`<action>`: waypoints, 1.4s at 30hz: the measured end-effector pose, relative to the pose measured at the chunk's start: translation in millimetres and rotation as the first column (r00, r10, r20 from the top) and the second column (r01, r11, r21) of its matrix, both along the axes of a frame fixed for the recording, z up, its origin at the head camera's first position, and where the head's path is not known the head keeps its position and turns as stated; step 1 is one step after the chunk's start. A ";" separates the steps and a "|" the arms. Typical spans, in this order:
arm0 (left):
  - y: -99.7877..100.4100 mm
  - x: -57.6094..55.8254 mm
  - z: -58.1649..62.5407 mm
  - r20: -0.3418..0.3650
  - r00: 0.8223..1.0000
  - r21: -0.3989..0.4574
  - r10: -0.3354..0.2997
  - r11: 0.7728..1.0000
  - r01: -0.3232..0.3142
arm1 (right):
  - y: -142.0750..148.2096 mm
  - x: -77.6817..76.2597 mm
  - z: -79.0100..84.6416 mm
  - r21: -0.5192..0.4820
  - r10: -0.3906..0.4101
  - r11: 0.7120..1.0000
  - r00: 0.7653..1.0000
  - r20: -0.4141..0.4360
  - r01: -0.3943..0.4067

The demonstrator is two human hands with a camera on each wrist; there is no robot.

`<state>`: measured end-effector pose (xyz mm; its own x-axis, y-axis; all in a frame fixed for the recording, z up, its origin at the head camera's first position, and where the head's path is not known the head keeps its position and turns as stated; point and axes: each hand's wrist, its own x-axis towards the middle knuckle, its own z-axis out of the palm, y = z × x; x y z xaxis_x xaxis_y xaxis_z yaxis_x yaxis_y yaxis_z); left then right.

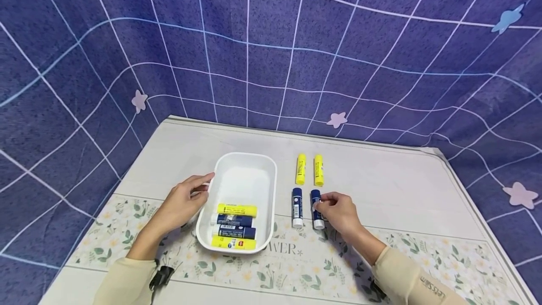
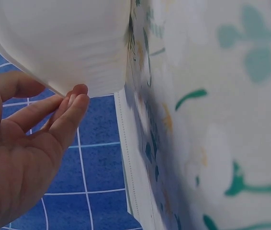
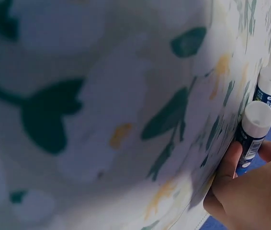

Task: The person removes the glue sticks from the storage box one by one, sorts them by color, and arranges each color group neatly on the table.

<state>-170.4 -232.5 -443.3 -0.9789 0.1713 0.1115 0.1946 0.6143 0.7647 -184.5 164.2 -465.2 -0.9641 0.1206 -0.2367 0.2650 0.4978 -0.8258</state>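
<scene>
My right hand (image 1: 340, 212) pinches a dark blue glue stick (image 1: 316, 201) between thumb and fingers. In the right wrist view its white end (image 3: 258, 120) points toward the camera. Beside it on the left lies another blue glue stick (image 1: 297, 206), roughly parallel. Two yellow glue sticks, one left (image 1: 301, 168) and one right (image 1: 319, 169), lie just beyond the blue pair. Relaxed fingers of my left hand (image 1: 183, 204) rest against the left rim of a white tray (image 1: 274, 192). Inside its near end, two yellow and two blue glue sticks (image 1: 234, 220) lie crosswise in a stack of rows.
A pale cloth with a floral band (image 1: 288, 272) covers the table (image 1: 402, 192). Behind the table's far edge hangs a blue-purple curtain (image 1: 262, 65) with grid lines and stars. The far part of the tray shows its bare white floor.
</scene>
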 end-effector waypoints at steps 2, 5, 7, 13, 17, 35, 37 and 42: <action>-0.2 -0.1 0.8 -0.004 1.000 -0.001 0.002 1.000 -0.002 | -0.1 -1.7 1.1 0.025 0.012 1.000 1.000 -0.013 -0.012; -0.2 -0.3 1.3 -0.011 1.000 0.001 0.008 1.000 -0.008 | 0.1 -3.8 1.7 0.076 0.043 0.996 0.998 -0.046 -0.040; 0.0 -0.3 1.0 -0.014 1.000 0.000 0.007 1.000 -0.007 | 0.3 -4.3 2.3 0.118 0.063 0.992 0.996 -0.061 -0.056; 0.4 0.0 -1.1 -0.012 1.000 0.000 -0.001 1.000 0.001 | 2.6 -1.4 4.7 0.136 0.093 0.987 0.995 -0.028 -0.089; 0.3 -0.9 -2.4 -0.008 1.000 0.006 -0.004 1.000 0.004 | 7.4 -1.0 9.8 0.116 0.098 0.989 0.995 -0.013 -0.096; 0.3 -0.4 -3.6 -0.006 1.000 0.017 0.003 1.000 -0.003 | -15.0 -40.9 60.0 -0.301 0.219 0.917 0.962 -0.166 -0.261; 0.6 -0.4 -3.3 -0.005 1.000 0.020 0.001 1.000 -0.001 | -20.3 -44.2 65.0 -0.353 0.265 0.882 0.947 -0.180 -0.314; 0.8 -0.7 -2.8 -0.006 1.000 0.023 0.007 1.000 -0.007 | -37.0 -49.7 77.0 -0.406 0.364 0.809 0.904 -0.224 -0.426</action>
<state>-171.0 -231.7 -446.1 -0.9794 0.1617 0.1209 0.1947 0.5981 0.7774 -234.2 127.2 -388.1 -0.9309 -0.3628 -0.0430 0.0001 0.1176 -0.9931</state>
